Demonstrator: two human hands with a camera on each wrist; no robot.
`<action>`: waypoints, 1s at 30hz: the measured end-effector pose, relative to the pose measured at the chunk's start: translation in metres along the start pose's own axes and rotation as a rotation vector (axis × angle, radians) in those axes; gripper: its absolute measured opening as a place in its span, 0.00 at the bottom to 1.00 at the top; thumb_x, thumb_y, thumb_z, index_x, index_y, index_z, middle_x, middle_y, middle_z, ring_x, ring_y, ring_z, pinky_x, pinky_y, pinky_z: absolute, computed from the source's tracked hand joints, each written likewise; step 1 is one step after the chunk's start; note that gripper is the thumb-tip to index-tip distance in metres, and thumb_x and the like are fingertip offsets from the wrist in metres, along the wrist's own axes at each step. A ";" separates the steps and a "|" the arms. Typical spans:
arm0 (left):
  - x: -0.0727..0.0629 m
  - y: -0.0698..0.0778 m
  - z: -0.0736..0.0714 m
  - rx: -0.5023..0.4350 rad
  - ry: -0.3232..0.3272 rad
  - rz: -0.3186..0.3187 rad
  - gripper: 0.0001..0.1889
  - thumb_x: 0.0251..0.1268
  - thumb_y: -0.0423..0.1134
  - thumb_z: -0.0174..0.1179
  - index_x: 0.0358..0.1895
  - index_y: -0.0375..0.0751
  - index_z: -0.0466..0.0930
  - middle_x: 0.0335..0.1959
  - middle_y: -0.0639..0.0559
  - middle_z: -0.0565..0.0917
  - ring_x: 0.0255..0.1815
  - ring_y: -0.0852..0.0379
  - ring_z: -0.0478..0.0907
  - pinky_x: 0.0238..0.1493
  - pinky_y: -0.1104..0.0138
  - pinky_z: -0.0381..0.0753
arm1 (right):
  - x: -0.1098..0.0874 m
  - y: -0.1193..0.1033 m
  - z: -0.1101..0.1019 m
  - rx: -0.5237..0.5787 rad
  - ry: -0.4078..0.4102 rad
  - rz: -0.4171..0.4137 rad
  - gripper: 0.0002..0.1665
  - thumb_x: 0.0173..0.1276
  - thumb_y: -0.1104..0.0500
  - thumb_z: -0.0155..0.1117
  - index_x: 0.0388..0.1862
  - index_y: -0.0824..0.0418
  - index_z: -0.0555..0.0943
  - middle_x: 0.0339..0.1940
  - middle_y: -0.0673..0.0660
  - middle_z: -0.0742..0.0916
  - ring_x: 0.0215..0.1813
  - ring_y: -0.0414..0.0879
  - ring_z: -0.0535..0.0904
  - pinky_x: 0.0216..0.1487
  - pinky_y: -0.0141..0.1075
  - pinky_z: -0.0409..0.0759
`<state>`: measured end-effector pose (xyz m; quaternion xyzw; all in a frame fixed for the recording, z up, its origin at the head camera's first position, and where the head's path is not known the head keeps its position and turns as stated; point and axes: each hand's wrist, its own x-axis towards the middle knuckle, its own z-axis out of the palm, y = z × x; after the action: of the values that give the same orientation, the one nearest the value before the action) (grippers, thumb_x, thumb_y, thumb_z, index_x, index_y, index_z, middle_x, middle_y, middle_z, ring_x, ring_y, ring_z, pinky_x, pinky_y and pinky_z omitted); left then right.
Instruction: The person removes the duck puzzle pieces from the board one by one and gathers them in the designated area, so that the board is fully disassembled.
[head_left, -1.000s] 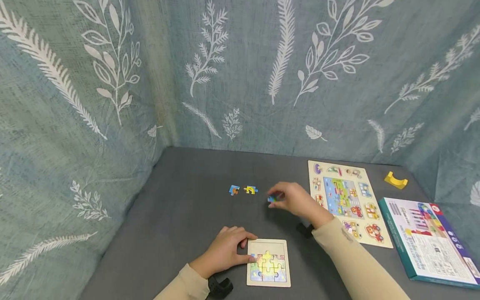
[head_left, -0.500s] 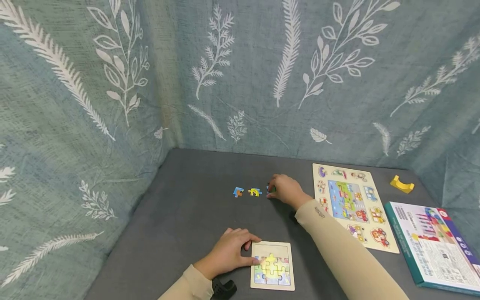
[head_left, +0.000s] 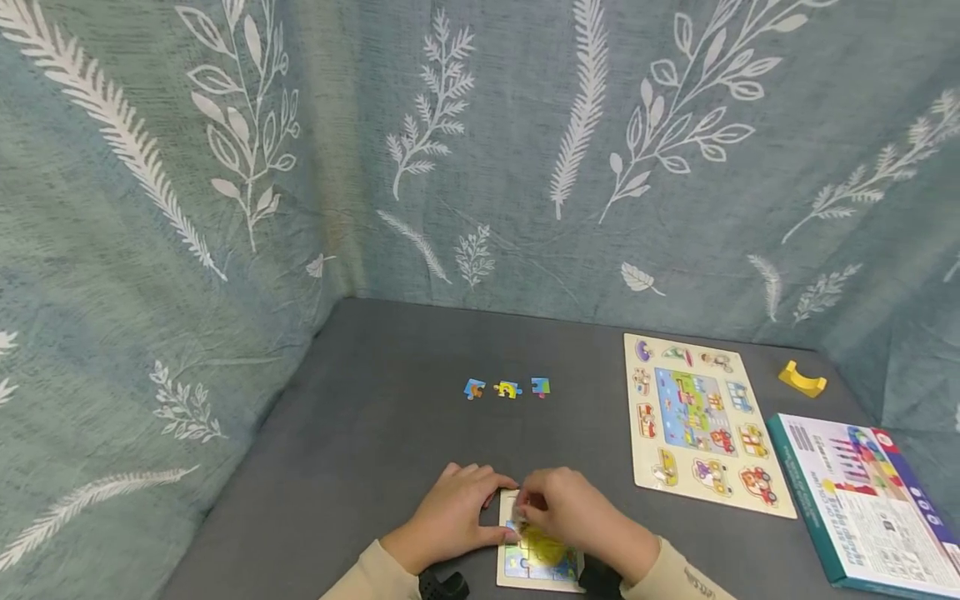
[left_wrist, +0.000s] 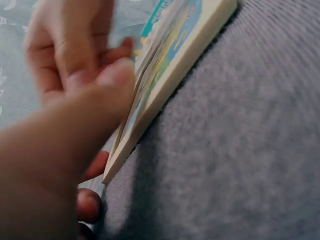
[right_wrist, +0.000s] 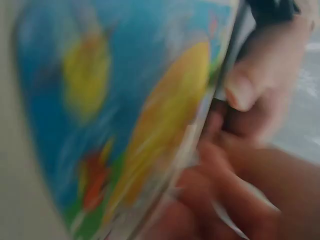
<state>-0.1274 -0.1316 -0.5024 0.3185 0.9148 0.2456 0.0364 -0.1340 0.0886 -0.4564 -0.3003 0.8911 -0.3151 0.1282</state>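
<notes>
My left hand (head_left: 455, 515) holds the small wooden jigsaw tray (head_left: 551, 585) at its left side, thumb over the frame and fingers at the upper left corner. Over that tray hovers my right hand (head_left: 573, 510), fingers bent down at its upper left part; they cover much of the picture and I cannot tell whether they pinch a piece. The left wrist view shows both hands meeting at the tray's edge, the right one blurred. Up close, the right wrist view shows a blue and yellow picture (right_wrist: 165, 110). Three loose jigsaw pieces lie in a row, the middle one yellow (head_left: 507, 389).
On the right lies a larger wooden vehicle puzzle board (head_left: 645, 462). A flat box (head_left: 873, 500) with a teal side sits beside it, and a yellow curved block (head_left: 802, 380) lies behind the box. Patterned curtains (head_left: 510, 150) border the dark grey table (head_left: 375, 400).
My right hand has set a blue piece down at the right end of the row, let go of it and come back to the tray. My left hand has stayed at the tray.
</notes>
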 end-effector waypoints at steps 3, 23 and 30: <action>-0.002 0.002 -0.002 0.047 -0.013 0.006 0.38 0.54 0.72 0.71 0.63 0.52 0.81 0.45 0.65 0.80 0.47 0.63 0.76 0.49 0.61 0.69 | -0.009 -0.002 0.015 0.041 0.005 0.038 0.02 0.69 0.60 0.75 0.40 0.57 0.89 0.25 0.38 0.77 0.26 0.31 0.70 0.28 0.29 0.72; 0.001 0.001 0.000 0.007 -0.007 -0.001 0.39 0.49 0.71 0.75 0.60 0.51 0.81 0.43 0.66 0.77 0.38 0.68 0.67 0.45 0.64 0.63 | -0.024 0.003 0.038 0.068 0.162 -0.005 0.15 0.60 0.66 0.82 0.42 0.52 0.86 0.36 0.41 0.77 0.34 0.32 0.71 0.35 0.29 0.77; 0.000 0.002 0.000 -0.011 0.012 0.003 0.39 0.47 0.70 0.77 0.58 0.49 0.82 0.36 0.69 0.73 0.34 0.68 0.63 0.44 0.65 0.61 | -0.025 0.000 0.039 0.171 0.159 -0.025 0.13 0.64 0.69 0.77 0.40 0.52 0.85 0.35 0.39 0.82 0.37 0.31 0.76 0.39 0.31 0.80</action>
<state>-0.1261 -0.1307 -0.5021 0.3182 0.9132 0.2526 0.0321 -0.0980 0.0857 -0.4851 -0.2735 0.8645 -0.4143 0.0785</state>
